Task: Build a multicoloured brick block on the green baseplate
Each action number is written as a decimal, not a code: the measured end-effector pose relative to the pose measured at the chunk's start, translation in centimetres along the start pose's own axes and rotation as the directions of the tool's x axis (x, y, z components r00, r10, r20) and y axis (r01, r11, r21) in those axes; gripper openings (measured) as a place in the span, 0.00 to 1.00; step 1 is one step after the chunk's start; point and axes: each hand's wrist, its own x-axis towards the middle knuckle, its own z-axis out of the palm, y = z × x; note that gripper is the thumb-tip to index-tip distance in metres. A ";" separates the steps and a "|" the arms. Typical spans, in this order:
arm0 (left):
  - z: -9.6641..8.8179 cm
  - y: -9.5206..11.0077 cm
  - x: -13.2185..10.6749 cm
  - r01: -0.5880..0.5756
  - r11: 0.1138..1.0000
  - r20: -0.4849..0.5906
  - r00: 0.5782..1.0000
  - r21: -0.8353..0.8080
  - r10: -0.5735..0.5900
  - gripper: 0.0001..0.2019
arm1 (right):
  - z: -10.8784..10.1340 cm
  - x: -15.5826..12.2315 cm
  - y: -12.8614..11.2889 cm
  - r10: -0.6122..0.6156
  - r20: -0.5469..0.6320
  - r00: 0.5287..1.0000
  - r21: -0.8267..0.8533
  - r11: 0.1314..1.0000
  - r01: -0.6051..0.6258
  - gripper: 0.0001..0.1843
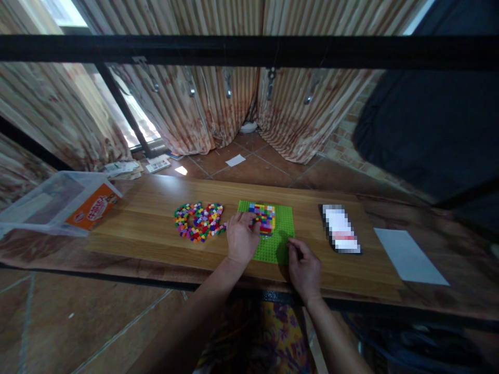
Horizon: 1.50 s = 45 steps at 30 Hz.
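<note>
A green studded baseplate (283, 223) lies on the wooden board, carrying a block of multicoloured toy bricks (267, 217) in its upper middle. My left hand (242, 236) reaches over the plate's left side, fingers and thumb drawn together at the left edge of the brick block; any brick between them is too small to make out. At the plate's right edge rests my right hand (304, 265), its fingers curled in and the thumb near the index finger. What it grips, if anything, is hidden. Left of the plate spreads a pile of small loose bricks (198, 221) in many colours.
A clear plastic bin (47, 228) with an orange label stands at the far left. To the right lie a pixelated phone-shaped item (341, 228) and a white paper sheet (411, 256). A dark metal bar (249, 50) with hanging hooks crosses behind the table, before striped curtains.
</note>
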 end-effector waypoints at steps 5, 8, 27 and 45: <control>-0.1 0.0 -0.2 -0.128 0.988 0.016 0.992 0.081 0.127 0.06 | 0.1 0.0 0.0 0.010 0.001 1.000 0.020 1.000 -0.010 0.17; -0.1 -0.2 -0.6 -0.273 0.942 0.034 0.962 0.195 0.271 0.09 | 0.1 -0.1 -0.1 0.001 -0.002 1.000 0.023 1.000 -0.001 0.16; -0.4 -1.1 -2.1 -0.509 0.762 0.305 0.858 0.400 0.414 0.17 | 0.1 -0.1 -0.1 -0.036 0.026 0.999 -0.020 0.999 0.036 0.16; -4.7 -6.6 -5.7 -0.165 0.949 -0.013 0.985 0.267 0.175 0.16 | 0.3 -0.3 0.7 -0.131 0.009 0.991 -0.153 0.980 0.131 0.18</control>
